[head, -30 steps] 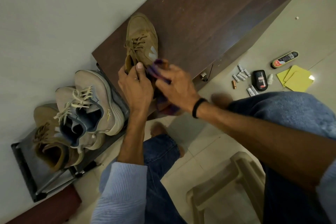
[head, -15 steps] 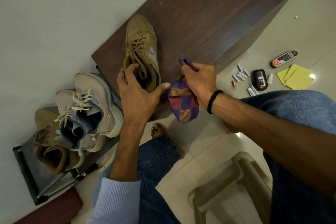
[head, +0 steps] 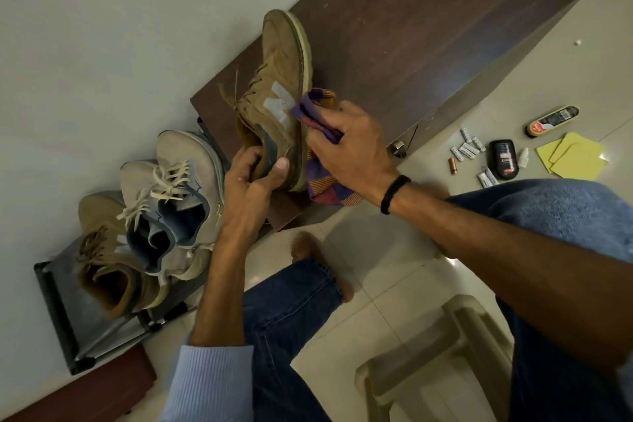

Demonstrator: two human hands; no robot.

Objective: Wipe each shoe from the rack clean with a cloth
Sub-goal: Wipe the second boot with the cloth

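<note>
The cloth [head: 317, 108], bunched in the right hand [head: 352, 147], is brought back onto the side of the tan shoe [head: 284, 62], gripped at its heel by the left hand [head: 250, 181] above the cabinet [head: 428, 27]; three shoes [head: 191, 161] on the rack [head: 56, 298] seemingly remain unwiped.

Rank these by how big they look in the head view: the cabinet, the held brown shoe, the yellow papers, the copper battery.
1. cabinet
2. held shoe
3. yellow papers
4. battery
The shoe is up at cabinet height, likely nearer the camera than the papers on the floor, so its lead over them may be flattered.
</note>
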